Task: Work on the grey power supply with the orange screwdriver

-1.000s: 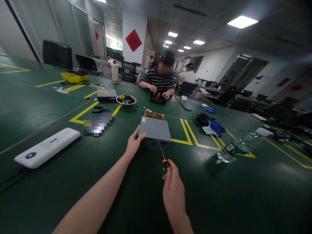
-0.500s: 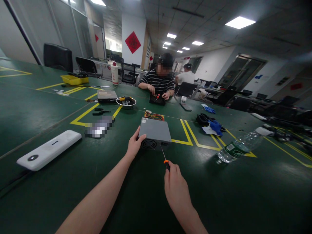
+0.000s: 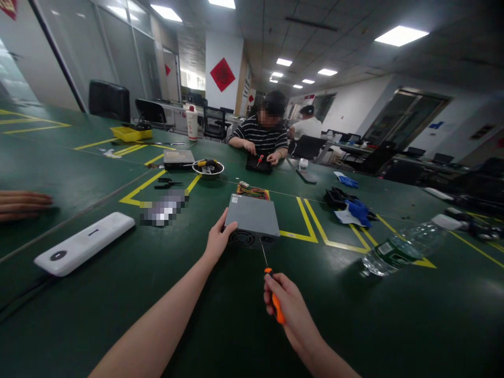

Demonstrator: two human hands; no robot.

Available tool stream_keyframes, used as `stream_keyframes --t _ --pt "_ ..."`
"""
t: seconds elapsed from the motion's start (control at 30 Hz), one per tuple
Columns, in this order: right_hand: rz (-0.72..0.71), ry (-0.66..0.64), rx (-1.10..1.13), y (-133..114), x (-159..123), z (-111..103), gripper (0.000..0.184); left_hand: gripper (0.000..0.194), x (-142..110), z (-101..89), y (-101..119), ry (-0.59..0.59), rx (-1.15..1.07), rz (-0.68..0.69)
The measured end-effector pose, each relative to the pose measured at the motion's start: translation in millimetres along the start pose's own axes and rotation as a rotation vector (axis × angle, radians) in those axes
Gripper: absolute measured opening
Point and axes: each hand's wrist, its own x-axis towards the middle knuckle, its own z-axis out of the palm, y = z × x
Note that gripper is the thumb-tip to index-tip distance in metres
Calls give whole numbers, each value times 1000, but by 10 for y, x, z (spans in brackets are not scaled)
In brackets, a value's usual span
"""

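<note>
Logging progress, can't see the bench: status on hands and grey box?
Left hand on grey box, near left corner. Right hand holding screwdriver, tip at box's near face. Bottle apart, off to the right.

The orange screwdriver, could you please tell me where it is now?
In the head view, the orange screwdriver is below and slightly right of centre, in the right grip, its shaft pointing up toward the grey box.

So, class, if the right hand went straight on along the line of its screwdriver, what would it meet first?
The grey metal box, on its near side by the black socket. The screwdriver in the right hand seems to end there, though depth leaves contact unclear.
</note>
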Motion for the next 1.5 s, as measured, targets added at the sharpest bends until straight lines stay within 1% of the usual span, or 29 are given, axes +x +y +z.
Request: stream_keyframes --t 0.1,0.2,0.3,0.37,0.43,0.5,0.6,0.67,0.73,0.8,0.83,0.9,0.97,1.03,1.13,1.23,1.33,1.5 --pt "60 -45 195 29 5 40 38 60 -12 9 34 2 -13 -4" --pt "96 -82 293 69 31 39 41 59 -29 20 69 4 -31 -13" --pt "76 -48 254 66 43 10 41 60 -35 27 78 -3 -33 -26" --pt "37 -12 163 46 37 -9 37 60 -33 28 68 -8 -29 -13" --pt "10 -15 111 31 27 -22 31 61 -30 28 56 -11 -22 -1" --pt "21 -40 141 34 19 -31 28 61 -27 27 49 -8 -13 -2" --pt "72 -63 199 60 28 -44 30 61 -26 27 49 -3 -10 -8" --pt "74 -71 174 66 46 -66 31 61 -26 29 52 -10 -18 -11" --pt "40 -98 66 37 60 -113 32 61 -27 31 55 -14 -23 -20" --pt "-34 -132 -125 -40 49 -191 32 61 -28 34 56 -13 -24 -15" --pt "-101 -134 -238 -97 31 -239 32 60 -29 35 56 -12 -25 -5" --pt "-278 -63 -458 -230 -29 -344 30 58 -29 39 56 -11 -28 16" --pt "-415 70 -639 -357 -101 -445 26 57 -29 41 53 -9 -31 22" --pt "-472 140 -778 -443 -157 -524 23 57 -30 44 50 -9 -35 19" --pt "-417 156 -966 -465 -181 -580 21 59 -35 49 53 -16 -31 16" --pt "-344 96 -1069 -400 -150 -564 21 61 -47 51 72 -7 -9 3" --pt "-301 50 -1082 -334 -111 -526 21 61 -58 51 99 -4 9 -6" --pt "-285 78 -1050 -318 -61 -519 20 62 -62 56 114 -13 5 -21"
